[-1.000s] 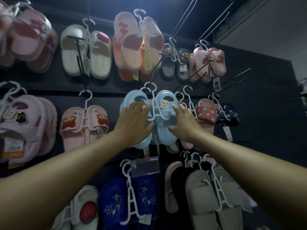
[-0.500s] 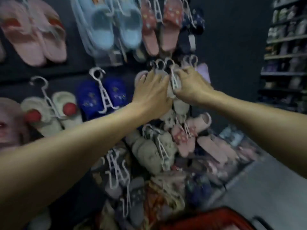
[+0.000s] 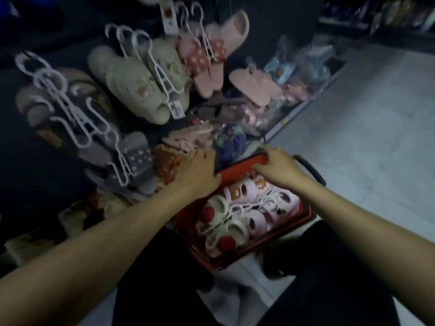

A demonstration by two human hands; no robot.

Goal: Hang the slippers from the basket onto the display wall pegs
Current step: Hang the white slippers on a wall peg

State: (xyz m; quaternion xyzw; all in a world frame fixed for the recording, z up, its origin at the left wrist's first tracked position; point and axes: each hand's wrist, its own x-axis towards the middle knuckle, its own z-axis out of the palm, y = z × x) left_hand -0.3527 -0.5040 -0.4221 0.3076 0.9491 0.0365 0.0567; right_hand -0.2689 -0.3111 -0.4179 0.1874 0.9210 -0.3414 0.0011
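Observation:
A red basket (image 3: 307, 214) stands on the floor below me. It holds pink slippers (image 3: 257, 221) and cream slippers with red balls (image 3: 217, 223) on white hangers. My left hand (image 3: 196, 171) hovers palm down over the basket's far left corner, fingers relaxed, holding nothing. At the far rim is my right hand (image 3: 276, 168), its fingers bent down over the rim; whether it grips anything is unclear. On the dark display wall at the left, beige slippers (image 3: 141, 90), red dotted slippers (image 3: 200, 58) and grey slippers (image 3: 138, 158) hang from pegs.
A black basket handle (image 3: 310, 171) sticks out to the right of my right hand. Beyond the basket, a low shelf (image 3: 292, 111) carries bagged and loose slippers. Grey floor tiles (image 3: 364, 137) spread to the right. My dark trouser legs fill the bottom.
My view has swung down from the wall to the basket. Both hands have left the hanging slippers and dropped to the basket's far rim.

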